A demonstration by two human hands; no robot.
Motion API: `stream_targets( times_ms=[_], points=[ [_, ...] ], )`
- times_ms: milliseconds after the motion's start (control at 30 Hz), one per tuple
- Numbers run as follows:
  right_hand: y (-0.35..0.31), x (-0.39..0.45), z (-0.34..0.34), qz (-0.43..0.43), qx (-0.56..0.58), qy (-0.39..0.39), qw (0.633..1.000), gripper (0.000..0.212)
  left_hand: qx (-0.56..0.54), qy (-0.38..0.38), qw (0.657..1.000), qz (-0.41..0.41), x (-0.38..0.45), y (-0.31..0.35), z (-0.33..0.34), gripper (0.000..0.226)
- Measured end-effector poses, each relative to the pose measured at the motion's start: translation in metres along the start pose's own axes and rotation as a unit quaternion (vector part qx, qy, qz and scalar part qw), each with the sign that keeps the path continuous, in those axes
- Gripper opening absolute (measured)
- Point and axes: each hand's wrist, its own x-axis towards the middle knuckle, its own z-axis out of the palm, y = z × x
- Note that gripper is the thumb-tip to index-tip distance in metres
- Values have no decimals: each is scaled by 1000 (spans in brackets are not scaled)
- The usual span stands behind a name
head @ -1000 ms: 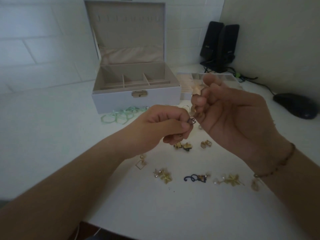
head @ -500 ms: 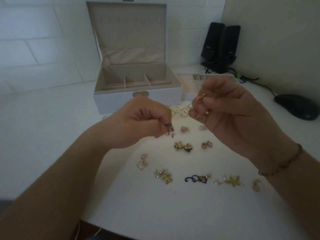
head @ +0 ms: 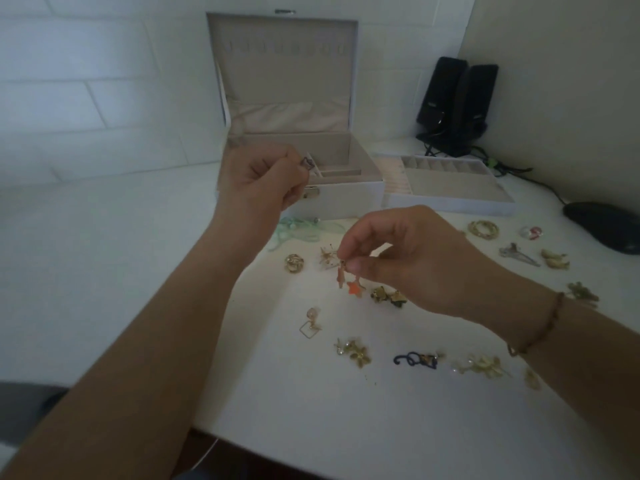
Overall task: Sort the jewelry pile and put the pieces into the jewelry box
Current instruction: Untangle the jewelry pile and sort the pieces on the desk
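I can't identify the small dark piece (head: 307,163) pinched in the left hand (head: 263,183): too small. That hand covers the jewelry box (head: 346,199) front-left corner. Mouse (head: 609,230) cut off right.

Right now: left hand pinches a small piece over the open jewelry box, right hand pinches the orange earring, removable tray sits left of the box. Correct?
One error. The removable tray sits to the right of the jewelry box, not left, as the head view shows. The rest holds: left hand pinches a small piece over the open box, right hand pinches the orange earring.

place: home desk (likely) | cues: speakers (head: 456,105), mouse (head: 604,230)
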Motion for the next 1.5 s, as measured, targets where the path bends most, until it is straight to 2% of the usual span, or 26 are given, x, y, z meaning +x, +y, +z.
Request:
stream_targets(
  times_ms=[233,367,667,767,933,1000,1067,1133,1200,1300,1367,1500],
  points=[
    [0,6,6,28,-65,-39,997,15,-9,-28,999,16,-1,1,2,29],
    [-1,11,6,6,-137,-58,989,17,4,-36,999,13,-1,-2,2,30],
    [7,15,12,-37,-211,-114,970,17,31,-57,998,7,-1,-5,1,22],
    [8,13,9,-58,-249,-126,958,17,30,-68,997,6,-1,-6,0,27],
    [7,5,-11,-86,-247,-108,959,24,11,-105,994,0,-2,-6,-2,31],
    [6,0,-16,-111,-269,-154,944,18,1,-123,992,-5,-3,-4,-3,29],
    [7,-7,-14,-132,-298,-212,921,23,36,-157,987,-19,-6,-2,-4,29],
    [8,-11,-10,-145,-305,-247,908,33,147,-211,965,-49,-9,-1,-8,33],
    [10,-13,-5,-157,-307,-258,902,38,271,-288,914,-86,-13,0,-16,25],
    [13,-12,-2,-177,-298,-250,904,36,362,-357,855,-106,-23,4,-26,15],
    [15,-13,0,-197,-293,-245,903,31,392,-360,841,-97,-32,8,-34,13],
    [17,-15,1,-216,-307,-214,902,21,423,-337,836,-96,-50,12,-53,15]
  ],
)
